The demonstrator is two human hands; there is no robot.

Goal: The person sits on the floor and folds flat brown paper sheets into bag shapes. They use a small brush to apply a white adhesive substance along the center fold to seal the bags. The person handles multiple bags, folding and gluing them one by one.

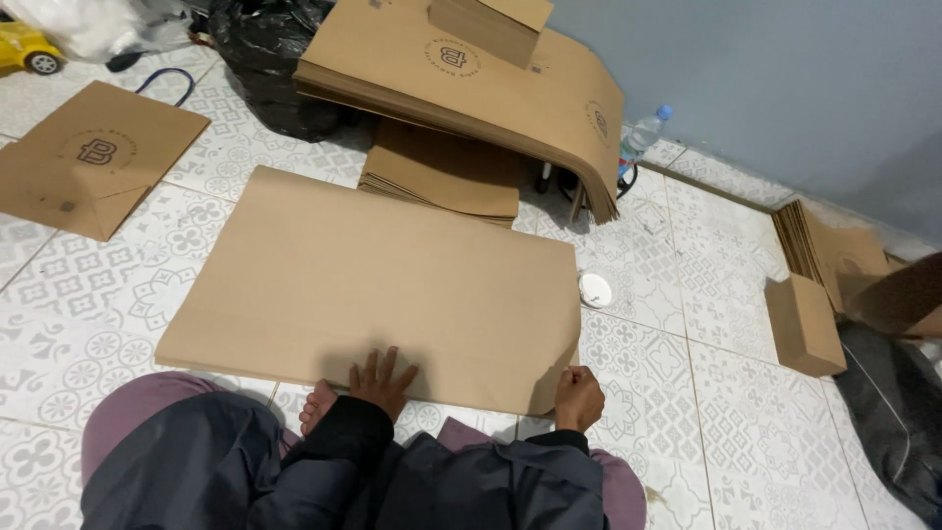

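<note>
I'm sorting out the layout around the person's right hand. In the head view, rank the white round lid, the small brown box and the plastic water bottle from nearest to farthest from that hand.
From the right hand:
1. White round lid, on the tile just above the hand.
2. Small brown box, off to the right.
3. Plastic water bottle, far up by the wall.

patterned tile floor [726,393], brown paper sheets [383,285]
</note>
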